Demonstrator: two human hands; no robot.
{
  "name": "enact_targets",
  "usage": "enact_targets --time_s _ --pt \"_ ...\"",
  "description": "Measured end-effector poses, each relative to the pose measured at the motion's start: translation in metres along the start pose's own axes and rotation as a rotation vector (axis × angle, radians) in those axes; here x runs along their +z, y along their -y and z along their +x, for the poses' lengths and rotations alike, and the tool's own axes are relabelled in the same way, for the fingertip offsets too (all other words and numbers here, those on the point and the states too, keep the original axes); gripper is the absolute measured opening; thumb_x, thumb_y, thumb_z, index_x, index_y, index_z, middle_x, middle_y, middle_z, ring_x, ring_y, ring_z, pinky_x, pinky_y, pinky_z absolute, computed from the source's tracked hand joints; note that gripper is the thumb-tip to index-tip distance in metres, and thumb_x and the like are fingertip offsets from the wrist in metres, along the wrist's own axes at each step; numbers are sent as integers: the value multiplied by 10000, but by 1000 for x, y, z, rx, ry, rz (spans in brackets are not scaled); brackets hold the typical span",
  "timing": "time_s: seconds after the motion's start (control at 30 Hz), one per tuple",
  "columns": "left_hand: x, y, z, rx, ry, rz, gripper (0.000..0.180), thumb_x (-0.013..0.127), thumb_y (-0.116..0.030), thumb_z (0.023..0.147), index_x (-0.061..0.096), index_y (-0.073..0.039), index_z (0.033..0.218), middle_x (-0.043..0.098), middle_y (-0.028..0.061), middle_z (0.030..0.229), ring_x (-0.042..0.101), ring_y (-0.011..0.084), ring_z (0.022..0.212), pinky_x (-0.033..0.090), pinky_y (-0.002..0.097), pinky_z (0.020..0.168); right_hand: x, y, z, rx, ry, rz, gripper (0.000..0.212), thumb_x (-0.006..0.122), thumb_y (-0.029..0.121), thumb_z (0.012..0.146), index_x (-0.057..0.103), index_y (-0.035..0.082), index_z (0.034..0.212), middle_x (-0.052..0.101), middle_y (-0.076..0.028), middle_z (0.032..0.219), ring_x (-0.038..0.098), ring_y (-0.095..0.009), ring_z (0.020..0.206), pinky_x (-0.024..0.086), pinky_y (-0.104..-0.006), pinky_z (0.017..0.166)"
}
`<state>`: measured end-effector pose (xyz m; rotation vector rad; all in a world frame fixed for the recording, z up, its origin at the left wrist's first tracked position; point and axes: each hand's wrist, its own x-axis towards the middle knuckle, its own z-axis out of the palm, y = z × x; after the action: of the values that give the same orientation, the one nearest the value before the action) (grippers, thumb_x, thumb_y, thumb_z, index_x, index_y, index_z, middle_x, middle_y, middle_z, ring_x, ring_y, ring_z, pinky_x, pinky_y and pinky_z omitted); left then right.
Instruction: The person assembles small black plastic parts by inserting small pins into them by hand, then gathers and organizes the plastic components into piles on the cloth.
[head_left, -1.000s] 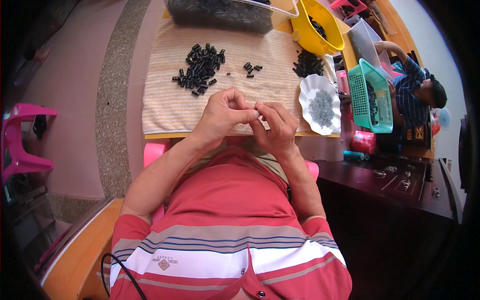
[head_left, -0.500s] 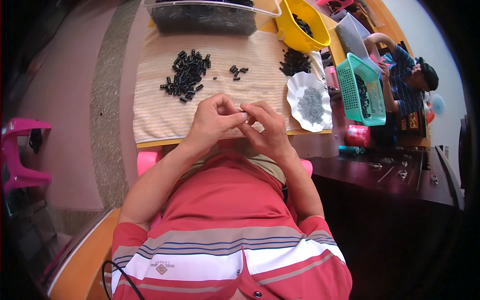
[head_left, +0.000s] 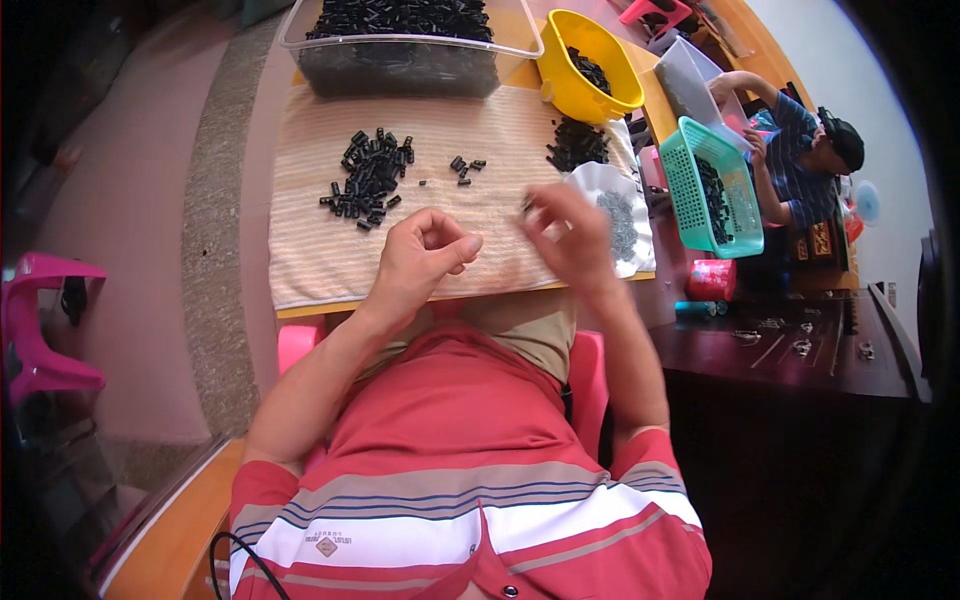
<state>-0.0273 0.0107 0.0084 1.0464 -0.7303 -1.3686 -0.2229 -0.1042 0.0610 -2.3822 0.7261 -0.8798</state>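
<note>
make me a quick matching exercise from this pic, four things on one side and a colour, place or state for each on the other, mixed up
1. camera wearer's right hand
2. fluted dish
3. large bin
4. slotted basket

A. mint green
B. see-through, at the far end of the towel
C. blurred
D. white, holding small grey pieces

Pairs: 1-C, 2-D, 3-B, 4-A

One magenta plastic stool (head_left: 24,332) stands at left, near a speckled stone floor strip (head_left: 222,255). At right, one red container (head_left: 712,279), just beside one teal cylinder (head_left: 694,308); one dark glossy tabletop (head_left: 775,357).
</note>
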Motion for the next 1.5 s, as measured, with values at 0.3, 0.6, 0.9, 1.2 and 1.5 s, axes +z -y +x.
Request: enact_targets --time_s 0.3,0.6,0.9,1.2,1.5 --pt "1 5 7 97 -69 48 172 757 -129 914 617 -33 943 690 29 882 628 69 773 511 228 685 -90 -81 108 -4 -187 -693 372 789 258 864 703 63 1168 711 -152 1058 710 -348 855 560 -420 753" --pt "-9 6 10 111 -98 17 176 748 -105 918 596 -39 974 702 71 1013 643 98 829 537 254 727 29 -34 60 -63 259 -257 200 771 98 831 731 36 1017 718 -129 913 706 -262 748 556 -355 674" --pt "-10 4 8 118 -113 15 169 744 -108 927 598 -32 967 701 70 1002 642 93 821 541 256 718 55 -27 68 -45 409 -556 188 670 128 837 733 72 1006 711 -118 953 674 -319 965 529 -446 846" --pt "-8 0 10 147 -191 -17 164 734 -123 941 619 -14 983 692 49 922 652 91 792 550 245 705 43 2 48 -28 258 -100 129 704 43 813 711 16 940 705 -126 910 709 -271 824 565 -359 735" --pt "-9 -2 5 118 -15 -65 157 731 -129 944 653 -16 1021 708 42 899 673 99 811 560 247 749 36 12 4 -10 203 184 182 742 -55 840 684 -23 1010 712 -127 974 720 -199 876 582 -292 765"
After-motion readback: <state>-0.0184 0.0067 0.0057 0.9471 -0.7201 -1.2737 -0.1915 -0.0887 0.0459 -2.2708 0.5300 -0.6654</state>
